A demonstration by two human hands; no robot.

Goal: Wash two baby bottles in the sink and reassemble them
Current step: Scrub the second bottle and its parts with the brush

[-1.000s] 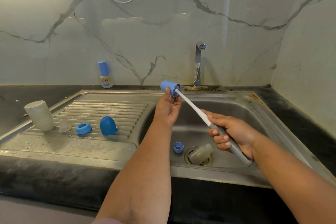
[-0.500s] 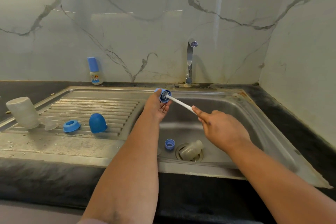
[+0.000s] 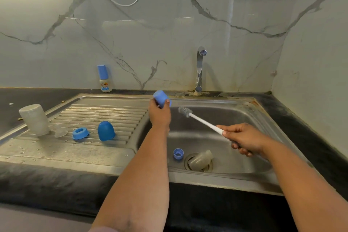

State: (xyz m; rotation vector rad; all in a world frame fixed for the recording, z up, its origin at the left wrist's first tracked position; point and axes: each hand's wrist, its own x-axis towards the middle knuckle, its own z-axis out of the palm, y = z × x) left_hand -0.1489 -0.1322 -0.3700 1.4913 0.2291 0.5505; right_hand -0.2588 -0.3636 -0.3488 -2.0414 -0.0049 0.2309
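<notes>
My left hand (image 3: 159, 114) grips a small blue bottle cap (image 3: 160, 98) above the sink's left rim. My right hand (image 3: 244, 139) holds a white-handled bottle brush (image 3: 202, 121); its grey bristle head is out of the cap, just to its right. A clear small bottle (image 3: 200, 160) lies on its side over the drain, with a blue threaded ring (image 3: 178, 153) beside it. On the drainboard stand an upturned clear bottle (image 3: 34, 119), a clear teat (image 3: 60, 131), a blue collar ring (image 3: 80, 133) and a dark blue dome cap (image 3: 106, 130).
The steel sink basin (image 3: 244, 117) sits right of the ribbed drainboard (image 3: 98, 113). A tap (image 3: 200, 69) stands behind the basin, with no water running. A small bottle with a blue cap (image 3: 104, 78) stands against the marble wall. Black counter (image 3: 301, 128) surrounds the sink.
The brush head was inside the blue cap; it is now pulled out to the right. My left hand has turned the cap, and my right hand drew back along the handle.
</notes>
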